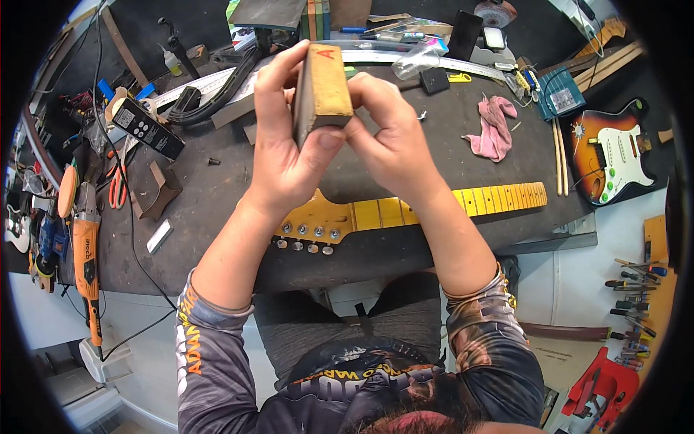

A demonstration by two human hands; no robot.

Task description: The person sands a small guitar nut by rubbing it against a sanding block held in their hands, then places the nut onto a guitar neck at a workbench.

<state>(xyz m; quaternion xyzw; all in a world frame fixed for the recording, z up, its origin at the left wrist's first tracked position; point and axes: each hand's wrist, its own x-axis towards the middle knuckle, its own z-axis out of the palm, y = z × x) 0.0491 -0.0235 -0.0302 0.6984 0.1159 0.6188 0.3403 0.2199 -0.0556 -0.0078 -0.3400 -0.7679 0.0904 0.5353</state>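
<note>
left hand point(282, 145) + right hand point(390, 137) | raised, gripping wooden block point(322, 90) | above guitar neck point(434, 206)

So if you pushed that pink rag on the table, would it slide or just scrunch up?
The pink rag lies crumpled in soft folds, so it is probably floppy and would bunch rather than slide whole. It looks thin, so likely light. The dark bench top seems matte, perhaps adding drag.

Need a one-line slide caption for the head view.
Both hands, left hand and right hand, hold a wooden block above a yellow guitar neck on a dark workbench.
</note>
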